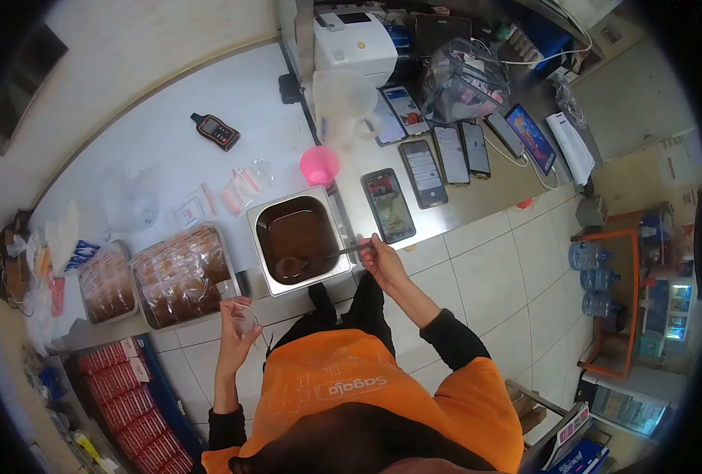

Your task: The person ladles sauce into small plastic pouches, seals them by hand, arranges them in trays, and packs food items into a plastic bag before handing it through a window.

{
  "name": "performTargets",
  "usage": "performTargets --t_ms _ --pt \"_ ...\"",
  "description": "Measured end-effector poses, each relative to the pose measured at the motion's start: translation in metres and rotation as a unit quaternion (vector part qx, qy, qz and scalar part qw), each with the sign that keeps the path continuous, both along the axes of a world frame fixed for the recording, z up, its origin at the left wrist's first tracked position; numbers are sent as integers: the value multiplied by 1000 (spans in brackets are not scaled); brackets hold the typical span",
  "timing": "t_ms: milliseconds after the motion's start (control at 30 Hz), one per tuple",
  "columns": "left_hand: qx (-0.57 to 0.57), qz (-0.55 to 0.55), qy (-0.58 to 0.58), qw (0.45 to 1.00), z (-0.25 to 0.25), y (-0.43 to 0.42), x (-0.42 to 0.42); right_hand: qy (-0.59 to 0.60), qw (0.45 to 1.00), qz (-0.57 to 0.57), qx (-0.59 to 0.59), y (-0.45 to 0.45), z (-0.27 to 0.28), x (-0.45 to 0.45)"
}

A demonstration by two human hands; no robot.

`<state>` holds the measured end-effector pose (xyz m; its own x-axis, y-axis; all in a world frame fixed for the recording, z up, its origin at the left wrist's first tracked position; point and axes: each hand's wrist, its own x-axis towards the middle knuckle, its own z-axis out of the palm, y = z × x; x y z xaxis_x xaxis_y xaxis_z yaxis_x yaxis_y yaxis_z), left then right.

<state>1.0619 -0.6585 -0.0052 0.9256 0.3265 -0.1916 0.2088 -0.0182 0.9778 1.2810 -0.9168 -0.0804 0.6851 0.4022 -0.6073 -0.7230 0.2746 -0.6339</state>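
Note:
A square metal pan (343, 264) of dark brown liquid stands at the front edge of the counter. My right hand (381, 261) is closed on the dark handle of a ladle (343, 252), whose round bowl lies in the liquid near the pan's front left corner. To the left of the pan, my left hand (238, 328) pinches a small clear plastic item (250, 316), seemingly a bag or cup, beyond the counter's edge. Beside the pan sit a pink cup (319, 166) and a tray of wrapped brown portions (185, 276).
Several phones, one being this black one (388, 205), lie on the right counter. Behind them stand a clear jug (347, 99), a white printer (354, 47) and a grey bag (466, 79). A handheld meter (217, 132) and plastic packets (247, 186) lie on the white surface.

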Motion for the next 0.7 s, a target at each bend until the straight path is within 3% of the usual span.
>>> performTargets --t_ms 33,67,133,167,233,433,700 --pt "72 -4 -11 997 -2 0 3 14 999 -12 27 -1 0 0" --pt "74 -1 -9 997 -4 -1 7 16 999 -9 30 -2 2 1" --pt "299 -7 -24 954 -5 -4 19 4 998 -66 -7 -1 11 3" --pt "305 3 -19 952 -4 -4 25 -26 997 -71 8 -2 17 6" --pt "464 31 -9 885 -1 -6 42 -62 995 -71 16 -5 24 16" --pt "521 106 -38 846 -1 0 89 -129 987 -88 34 6 90 41" --pt "488 118 -86 861 20 -12 128 -219 966 -108 84 28 169 38"
